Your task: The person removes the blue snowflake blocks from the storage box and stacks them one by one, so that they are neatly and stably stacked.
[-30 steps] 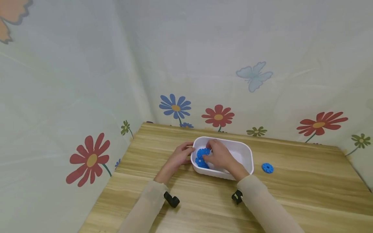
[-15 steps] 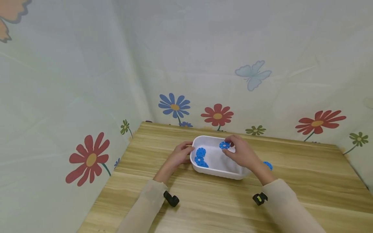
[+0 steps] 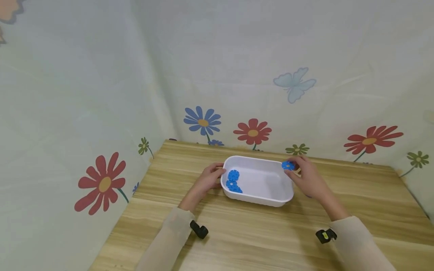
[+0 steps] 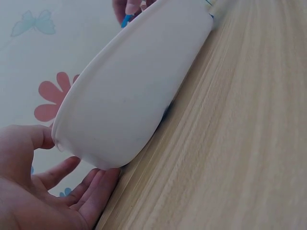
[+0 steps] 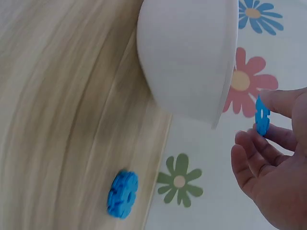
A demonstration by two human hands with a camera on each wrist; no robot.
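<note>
Blue notched disc (image 3: pixel 285 164), holed centre | right fingers (image 5: pixel 282 136) pinching it | left fingers (image 4: pixel 93 196) gripping white tray (image 4: pixel 124 91)

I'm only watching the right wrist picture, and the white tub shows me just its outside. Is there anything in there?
Observer: Yes. The head view looks down into the white tub and shows blue notched pieces bunched inside at its left end; some overlap, so I won't give a count.

Visitor: Neat! I see the right hand pinching a thin blue disc between thumb and finger. What's the other hand up to?

Observer: The left hand holds the tub's left end from outside, with its thumb at the rim.
</note>
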